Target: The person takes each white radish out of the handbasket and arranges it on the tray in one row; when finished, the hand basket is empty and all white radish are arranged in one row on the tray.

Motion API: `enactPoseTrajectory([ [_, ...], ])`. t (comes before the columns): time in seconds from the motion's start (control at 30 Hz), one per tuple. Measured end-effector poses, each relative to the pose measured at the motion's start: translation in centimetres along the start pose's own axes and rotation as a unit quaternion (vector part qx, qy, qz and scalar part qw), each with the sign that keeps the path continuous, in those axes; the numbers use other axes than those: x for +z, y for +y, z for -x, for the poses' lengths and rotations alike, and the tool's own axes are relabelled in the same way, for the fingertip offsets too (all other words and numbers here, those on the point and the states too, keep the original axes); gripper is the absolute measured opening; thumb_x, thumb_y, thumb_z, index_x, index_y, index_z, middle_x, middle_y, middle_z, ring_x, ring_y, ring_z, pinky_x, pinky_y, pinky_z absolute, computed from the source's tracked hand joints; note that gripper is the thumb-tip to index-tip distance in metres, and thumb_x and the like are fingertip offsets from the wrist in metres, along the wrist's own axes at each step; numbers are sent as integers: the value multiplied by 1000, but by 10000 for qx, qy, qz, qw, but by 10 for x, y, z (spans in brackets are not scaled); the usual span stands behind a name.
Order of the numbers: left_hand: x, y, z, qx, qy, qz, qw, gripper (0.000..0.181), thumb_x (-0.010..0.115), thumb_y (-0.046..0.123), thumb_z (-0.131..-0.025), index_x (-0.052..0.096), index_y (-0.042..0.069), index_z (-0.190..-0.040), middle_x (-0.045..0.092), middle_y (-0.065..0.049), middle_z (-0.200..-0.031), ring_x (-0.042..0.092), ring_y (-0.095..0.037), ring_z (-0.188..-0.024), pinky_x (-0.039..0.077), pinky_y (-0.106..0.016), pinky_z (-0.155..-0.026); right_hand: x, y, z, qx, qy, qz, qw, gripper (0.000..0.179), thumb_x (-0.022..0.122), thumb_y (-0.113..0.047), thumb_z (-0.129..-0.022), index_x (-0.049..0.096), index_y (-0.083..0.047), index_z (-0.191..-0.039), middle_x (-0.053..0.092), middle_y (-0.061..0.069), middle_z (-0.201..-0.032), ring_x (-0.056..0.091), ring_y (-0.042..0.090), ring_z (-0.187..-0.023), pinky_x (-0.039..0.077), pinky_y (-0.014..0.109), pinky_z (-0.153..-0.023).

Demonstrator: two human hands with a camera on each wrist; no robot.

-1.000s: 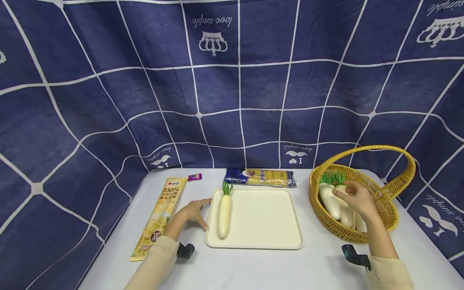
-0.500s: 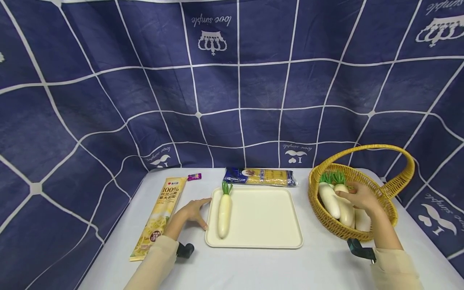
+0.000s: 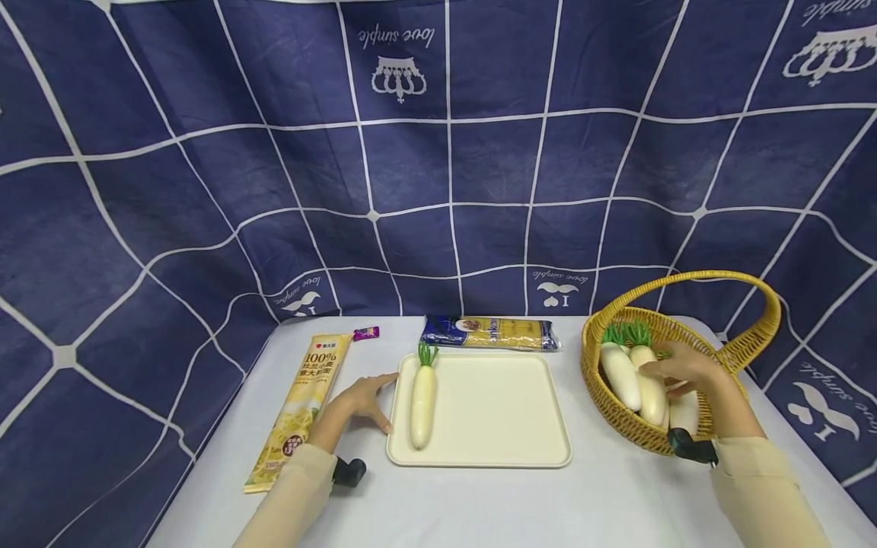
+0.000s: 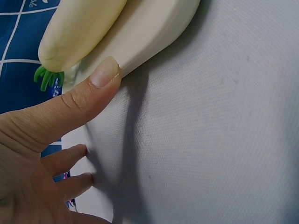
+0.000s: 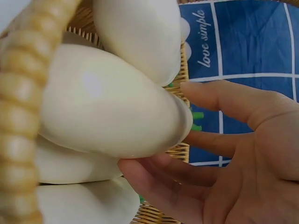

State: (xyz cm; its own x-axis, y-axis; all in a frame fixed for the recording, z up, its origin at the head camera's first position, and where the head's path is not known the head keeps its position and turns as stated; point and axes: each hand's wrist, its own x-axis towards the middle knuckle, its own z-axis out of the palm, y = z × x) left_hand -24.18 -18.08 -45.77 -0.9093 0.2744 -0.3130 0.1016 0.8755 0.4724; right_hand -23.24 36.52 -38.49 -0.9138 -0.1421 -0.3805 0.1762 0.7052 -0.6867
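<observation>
My left hand (image 3: 363, 397) lies at the left edge of a cream tray (image 3: 500, 411), fingers spread, thumb (image 4: 105, 74) against the tray's rim in the left wrist view. A white radish (image 3: 423, 407) with green leaf stubs lies lengthwise along that side of the tray. To the right, my right hand (image 3: 685, 365) reaches into a wicker basket (image 3: 617, 428) holding several white radishes. Its thumb and fingers, spread apart, flank the end of one radish (image 5: 112, 102); the fingers reach along its lower side and the thumb tip is close by its upper edge.
A yellow noodle packet (image 3: 301, 411) lies left of the left hand, with a small purple packet (image 3: 366, 332) beyond it. Behind the tray is a blue and yellow pasta bag (image 3: 489, 333). The basket's tall handle (image 3: 706, 275) arches over the radishes; a blue checked cloth (image 3: 493, 167) hangs behind.
My right hand has gone deeper into the basket and slightly right, its fingers now down between radishes. The left hand and the radish on the tray have stayed put.
</observation>
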Motion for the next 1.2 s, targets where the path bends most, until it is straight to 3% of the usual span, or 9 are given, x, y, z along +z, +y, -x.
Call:
enactPoseTrajectory([
  [0.27,0,0,0,44,40,5,10000,105,91,19,-51,40,11,-143,41,-24,-141,31,-48,-131,24,-63,-108,-4,1,-7,126,-66,51,9999,86,60,-27,-90,10,26,-135,43,35,-115,59,33,-90,57,41,-69],
  [0.67,-2,-1,-1,155,90,-121,9998,106,92,20,-50,41,9,-142,43,-25,-139,33,-49,-130,26,-63,-107,-6,-2,-14,381,-62,68,9992,89,63,-27,-88,7,23,-137,47,32,-109,60,26,-81,58,38,-66],
  [0.77,-2,-2,-1,144,90,-73,9998,106,91,19,-50,41,9,-142,42,-25,-140,32,-50,-130,25,-63,-108,-4,0,-14,375,-14,19,9993,79,62,-25,-87,19,21,-135,50,24,-99,58,24,-76,59,37,-64],
  [0.87,-1,-2,-1,86,63,4,9999,106,91,19,-50,40,10,-142,41,-25,-141,31,-50,-131,24,-63,-107,-2,3,-14,351,24,-14,9994,60,61,-25,-87,36,18,-121,51,15,-89,55,22,-72,58,37,-62],
  [0.97,0,-1,0,18,30,67,10000,106,91,19,-50,40,11,-143,41,-25,-141,30,-49,-131,24,-63,-108,0,5,-13,299,6,-69,9995,49,60,-24,-87,43,15,-111,52,11,-84,55,22,-71,58,36,-62],
  [1.03,1,-1,0,-2,19,70,10000,106,91,18,-50,40,11,-143,42,-25,-141,31,-49,-131,24,-63,-108,1,5,-13,287,-9,-107,9995,53,59,-24,-86,41,17,-115,53,11,-85,55,22,-72,57,37,-63],
  [1.2,0,-1,1,41,55,52,10000,105,91,18,-50,41,10,-142,43,-25,-140,32,-48,-131,25,-62,-108,3,6,-12,322,90,-187,9993,76,57,-27,-89,20,23,-133,51,19,-95,54,24,-77,57,37,-65],
])
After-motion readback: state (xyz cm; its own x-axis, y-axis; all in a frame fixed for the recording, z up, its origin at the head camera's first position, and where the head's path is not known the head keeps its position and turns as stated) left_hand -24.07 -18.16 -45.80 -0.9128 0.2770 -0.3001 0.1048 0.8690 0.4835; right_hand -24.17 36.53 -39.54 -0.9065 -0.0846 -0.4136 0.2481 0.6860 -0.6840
